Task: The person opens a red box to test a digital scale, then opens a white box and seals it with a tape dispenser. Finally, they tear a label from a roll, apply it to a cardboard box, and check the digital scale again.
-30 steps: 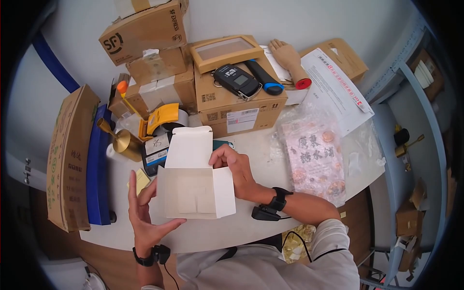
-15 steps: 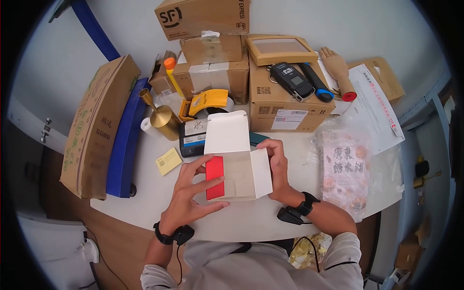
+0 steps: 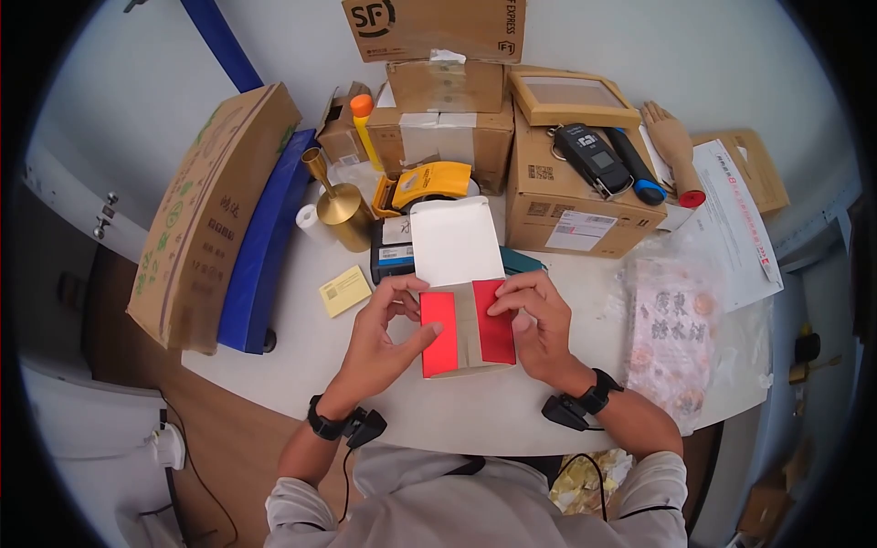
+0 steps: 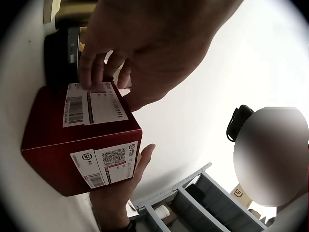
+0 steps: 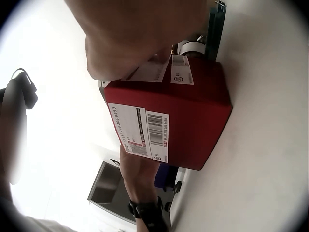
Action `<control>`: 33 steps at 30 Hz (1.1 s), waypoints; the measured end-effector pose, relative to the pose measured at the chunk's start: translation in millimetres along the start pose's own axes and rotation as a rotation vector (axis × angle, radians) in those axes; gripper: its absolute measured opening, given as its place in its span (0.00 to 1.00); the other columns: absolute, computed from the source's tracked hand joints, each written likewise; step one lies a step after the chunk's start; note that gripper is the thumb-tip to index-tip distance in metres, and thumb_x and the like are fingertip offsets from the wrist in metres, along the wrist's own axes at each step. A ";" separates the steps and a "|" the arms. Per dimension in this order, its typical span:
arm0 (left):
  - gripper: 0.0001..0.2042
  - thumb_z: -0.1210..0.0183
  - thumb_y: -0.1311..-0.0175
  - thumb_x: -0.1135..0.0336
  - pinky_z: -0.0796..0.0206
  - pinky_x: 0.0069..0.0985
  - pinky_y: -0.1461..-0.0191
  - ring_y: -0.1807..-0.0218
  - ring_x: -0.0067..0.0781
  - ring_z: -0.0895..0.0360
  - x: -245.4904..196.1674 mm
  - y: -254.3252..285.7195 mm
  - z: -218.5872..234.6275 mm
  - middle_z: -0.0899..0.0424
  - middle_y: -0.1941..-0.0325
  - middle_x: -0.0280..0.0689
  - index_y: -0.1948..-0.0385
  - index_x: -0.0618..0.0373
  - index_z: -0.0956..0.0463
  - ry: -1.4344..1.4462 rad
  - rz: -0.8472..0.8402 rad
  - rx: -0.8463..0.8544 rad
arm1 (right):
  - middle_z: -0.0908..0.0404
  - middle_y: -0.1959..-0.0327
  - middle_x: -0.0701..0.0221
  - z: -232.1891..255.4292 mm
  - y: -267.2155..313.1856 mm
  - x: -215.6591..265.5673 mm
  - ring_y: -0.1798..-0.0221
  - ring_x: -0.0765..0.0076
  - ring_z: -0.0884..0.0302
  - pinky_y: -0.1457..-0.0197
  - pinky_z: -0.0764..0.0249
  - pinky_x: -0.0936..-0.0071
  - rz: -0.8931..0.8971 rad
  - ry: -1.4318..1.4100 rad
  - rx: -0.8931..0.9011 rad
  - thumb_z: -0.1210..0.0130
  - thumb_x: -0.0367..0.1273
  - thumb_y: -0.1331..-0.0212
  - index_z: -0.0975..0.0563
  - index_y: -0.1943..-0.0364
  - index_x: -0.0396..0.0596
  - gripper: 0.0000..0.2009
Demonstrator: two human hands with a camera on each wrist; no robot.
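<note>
On the white table in front of me stands a small red carton [image 5: 203, 125], pale inside. Its white lid flap [image 3: 457, 242] points up at the back. Both red-faced side flaps are folded inward, with a gap between them showing the interior. My left hand [image 3: 384, 342] holds the left side, its thumb over the left flap [image 3: 441, 354]. At the opposite side my right hand [image 3: 543, 333] grips the edge, with bent fingers on the right flap [image 3: 494, 340]. Printed shipping labels [image 4: 104, 169] cover the carton's outer faces in the wrist views.
Behind the carton are a yellow tape dispenser [image 3: 434, 187], a brass vessel [image 3: 345, 219] and stacked cardboard boxes [image 3: 438, 142]. A yellow note pad [image 3: 345, 291] lies to the left. A bubble-wrapped package [image 3: 671, 338] lies at the right, near a mannequin hand [image 3: 671, 146].
The left flap was folded in first, its red face coming into view. The right flap, white side showing before, has now been turned inward too. The head view has shifted left.
</note>
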State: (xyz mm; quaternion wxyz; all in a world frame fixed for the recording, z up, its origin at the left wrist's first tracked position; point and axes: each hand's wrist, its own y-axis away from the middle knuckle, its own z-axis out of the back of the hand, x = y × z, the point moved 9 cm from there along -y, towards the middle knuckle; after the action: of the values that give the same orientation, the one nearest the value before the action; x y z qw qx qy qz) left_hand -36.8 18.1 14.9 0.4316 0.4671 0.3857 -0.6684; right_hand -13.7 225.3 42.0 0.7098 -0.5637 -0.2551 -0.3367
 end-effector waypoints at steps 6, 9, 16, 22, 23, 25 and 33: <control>0.31 0.31 0.40 0.76 0.36 0.33 0.31 0.39 0.30 0.23 -16.5 -10.7 1.7 0.19 0.40 0.41 0.34 0.63 0.32 0.279 -0.124 -0.091 | 0.24 0.52 0.60 -6.2 2.2 -6.0 0.59 0.71 0.24 0.56 0.25 0.75 -0.072 0.082 0.002 0.38 0.24 0.39 0.19 0.60 0.40 0.05; 0.26 0.33 0.40 0.79 0.36 0.34 0.30 0.35 0.33 0.25 -1.7 -11.8 4.7 0.19 0.40 0.42 0.38 0.60 0.26 0.254 -0.120 -0.011 | 0.25 0.49 0.59 -6.0 3.8 -12.4 0.60 0.72 0.25 0.56 0.24 0.75 -0.155 -0.087 -0.134 0.38 0.21 0.43 0.22 0.55 0.41 0.11; 0.15 0.47 0.36 0.83 0.36 0.35 0.29 0.33 0.36 0.27 -5.1 -8.6 7.0 0.20 0.35 0.45 0.52 0.58 0.16 0.170 -0.152 0.073 | 0.26 0.44 0.55 -1.0 3.3 -6.5 0.49 0.61 0.24 0.52 0.24 0.68 -0.037 -0.077 -0.002 0.42 0.39 0.35 0.22 0.46 0.42 0.18; 0.20 0.34 0.40 0.63 0.40 0.41 0.26 0.26 0.45 0.34 -12.3 -3.6 3.2 0.31 0.26 0.47 0.45 0.54 0.17 0.067 -0.214 0.187 | 0.24 0.43 0.55 -8.7 -2.4 14.4 0.43 0.49 0.27 0.40 0.28 0.58 0.130 0.132 0.090 0.36 0.48 0.42 0.17 0.49 0.44 0.25; 0.29 0.25 0.50 0.56 0.42 0.44 0.25 0.25 0.50 0.36 -37.0 0.5 -2.8 0.36 0.22 0.47 0.42 0.51 0.18 -0.015 -0.329 0.244 | 0.24 0.43 0.55 -10.7 -2.8 13.0 0.43 0.49 0.27 0.40 0.28 0.58 0.127 0.128 0.092 0.36 0.48 0.42 0.17 0.49 0.44 0.25; 0.31 0.23 0.53 0.57 0.41 0.44 0.25 0.25 0.50 0.36 -42.6 2.0 -6.4 0.37 0.22 0.47 0.42 0.50 0.18 -0.095 -0.328 0.235 | 0.24 0.42 0.57 -16.2 -2.2 13.3 0.41 0.48 0.28 0.38 0.29 0.58 0.165 0.198 0.121 0.29 0.47 0.49 0.17 0.49 0.45 0.27; 0.35 0.21 0.58 0.63 0.39 0.43 0.26 0.26 0.51 0.35 -37.0 0.3 -7.3 0.35 0.24 0.47 0.40 0.49 0.19 -0.241 -0.336 0.205 | 0.23 0.42 0.58 -17.9 -0.2 9.5 0.40 0.47 0.28 0.37 0.30 0.56 0.143 0.213 0.115 0.27 0.44 0.51 0.17 0.52 0.47 0.24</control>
State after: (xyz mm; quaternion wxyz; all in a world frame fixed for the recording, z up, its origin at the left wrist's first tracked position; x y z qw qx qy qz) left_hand -27.3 32.8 48.3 0.3074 0.3545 0.3338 -0.8176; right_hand -8.0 206.1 45.0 0.7860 -0.5002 -0.1563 -0.3280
